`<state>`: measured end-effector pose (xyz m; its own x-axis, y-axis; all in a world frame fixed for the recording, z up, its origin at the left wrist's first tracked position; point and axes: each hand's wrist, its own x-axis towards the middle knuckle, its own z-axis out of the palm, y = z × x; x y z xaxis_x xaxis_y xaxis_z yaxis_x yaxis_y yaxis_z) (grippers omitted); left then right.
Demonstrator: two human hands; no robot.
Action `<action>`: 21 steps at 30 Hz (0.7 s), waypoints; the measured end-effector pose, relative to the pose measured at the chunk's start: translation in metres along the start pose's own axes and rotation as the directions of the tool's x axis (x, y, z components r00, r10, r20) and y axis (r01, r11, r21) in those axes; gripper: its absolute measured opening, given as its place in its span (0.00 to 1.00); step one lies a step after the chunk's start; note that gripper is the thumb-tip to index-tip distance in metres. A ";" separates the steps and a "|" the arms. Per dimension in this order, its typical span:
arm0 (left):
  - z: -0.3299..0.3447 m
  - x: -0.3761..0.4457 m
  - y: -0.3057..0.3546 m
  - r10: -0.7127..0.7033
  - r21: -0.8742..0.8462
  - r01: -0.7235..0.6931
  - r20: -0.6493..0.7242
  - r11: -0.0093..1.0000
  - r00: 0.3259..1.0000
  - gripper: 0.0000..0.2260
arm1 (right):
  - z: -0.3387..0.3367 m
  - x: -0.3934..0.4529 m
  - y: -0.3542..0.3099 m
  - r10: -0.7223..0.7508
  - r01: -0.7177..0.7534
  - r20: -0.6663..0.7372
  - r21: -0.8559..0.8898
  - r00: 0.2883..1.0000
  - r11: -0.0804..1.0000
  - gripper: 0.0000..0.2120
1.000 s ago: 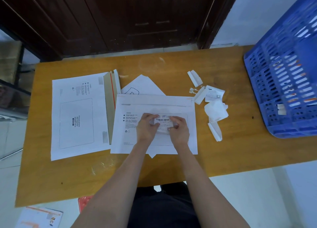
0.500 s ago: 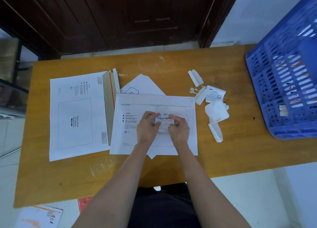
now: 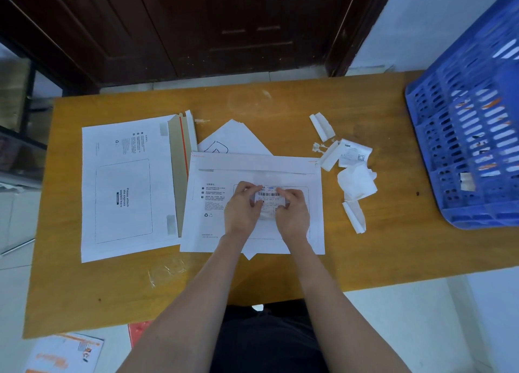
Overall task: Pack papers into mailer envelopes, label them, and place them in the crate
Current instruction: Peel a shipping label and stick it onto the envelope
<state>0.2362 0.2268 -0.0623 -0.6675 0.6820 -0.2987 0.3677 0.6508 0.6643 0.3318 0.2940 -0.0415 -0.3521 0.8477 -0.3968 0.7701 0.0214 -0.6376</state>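
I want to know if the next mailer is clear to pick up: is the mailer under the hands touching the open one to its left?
Touching. In the head view the mailer under the hands overlaps the open mailer, its left edge lying over that one's brown flap.

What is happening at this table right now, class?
A person is labelling a mailer. Both hands, left hand and right hand, pinch a barcode label over the marked box on the white mailer envelope lying in the middle of the wooden table. A second mailer envelope, flap open, lies to the left. Torn backing scraps sit to the right, and the blue crate stands at the table's right end.
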 end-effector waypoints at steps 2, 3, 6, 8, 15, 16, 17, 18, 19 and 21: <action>0.000 0.000 0.001 0.005 0.017 -0.005 -0.003 1.000 1.000 0.14 | 0.000 0.000 0.001 -0.002 0.002 0.007 -0.010 1.000 1.000 0.21; 0.000 0.000 0.001 0.006 0.025 -0.006 -0.003 1.000 1.000 0.14 | 0.000 0.000 0.001 -0.004 0.004 0.009 -0.012 1.000 1.000 0.21; -0.001 0.000 0.001 0.013 0.050 -0.013 0.004 0.999 1.000 0.15 | 0.001 0.000 0.002 -0.012 0.012 0.014 -0.027 1.000 1.000 0.21; -0.001 -0.001 0.002 0.025 0.082 -0.025 0.010 0.996 1.000 0.15 | 0.002 0.001 0.002 -0.011 0.013 0.028 -0.055 1.000 0.998 0.21; -0.004 -0.002 0.008 0.046 0.245 -0.051 0.028 0.968 0.999 0.16 | -0.001 0.003 0.000 -0.046 0.063 0.077 -0.238 0.996 0.969 0.24; -0.004 -0.002 0.009 0.045 0.267 -0.050 0.028 0.962 0.999 0.16 | 0.000 0.003 0.001 -0.051 0.067 0.064 -0.268 0.997 0.961 0.24; -0.004 -0.003 0.009 0.039 0.284 -0.043 0.022 0.958 0.999 0.16 | 0.000 0.003 0.002 -0.050 0.061 0.045 -0.293 0.998 0.954 0.24; -0.005 -0.003 0.009 0.027 0.294 -0.030 0.011 0.955 1.000 0.16 | -0.001 0.003 0.002 -0.045 0.049 0.022 -0.312 0.999 0.949 0.24; -0.006 -0.003 0.009 0.016 0.297 -0.015 0.000 0.955 1.000 0.17 | -0.002 0.004 0.003 -0.040 0.040 0.005 -0.330 0.999 0.943 0.24; -0.007 -0.004 0.009 0.003 0.300 -0.001 -0.006 0.954 1.000 0.17 | -0.004 0.004 0.004 -0.057 0.054 0.005 -0.380 0.998 0.923 0.24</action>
<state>0.2373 0.2277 -0.0508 -0.6702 0.6822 -0.2924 0.5457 0.7199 0.4289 0.3353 0.2997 -0.0430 -0.3979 0.8424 -0.3634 0.8942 0.2676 -0.3589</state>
